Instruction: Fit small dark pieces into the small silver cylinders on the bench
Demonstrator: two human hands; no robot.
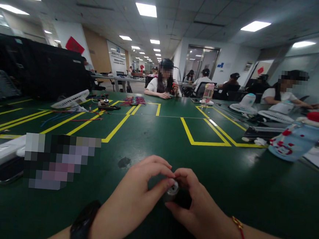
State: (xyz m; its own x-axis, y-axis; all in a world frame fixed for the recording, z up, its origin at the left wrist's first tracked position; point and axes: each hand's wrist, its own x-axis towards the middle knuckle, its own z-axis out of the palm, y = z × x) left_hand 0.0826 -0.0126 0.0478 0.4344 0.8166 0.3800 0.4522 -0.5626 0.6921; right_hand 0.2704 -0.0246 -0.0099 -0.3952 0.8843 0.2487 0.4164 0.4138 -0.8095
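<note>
Near the front middle of the green table (152, 141) is a small silver-grey metal cylinder (171, 195), with dark holes in its round top face; it looks like a small motor. My left hand (146, 184) reaches in from the left, with thumb and fingertips pinched at the cylinder's upper edge. Curled around its right side is my right hand (194, 199), the thumb low and the fingers at the back. The two hands' fingertips meet behind the top. The cylinder's lower part and back are partly hidden.
A white power strip (3, 153) lies at left beside a phone (4, 171) and a pixelated patch. Wires (133, 101) and small parts sit farther back. At right stand a blue bottle (295, 143) and white fans (245, 104). A person (164, 83) sits opposite.
</note>
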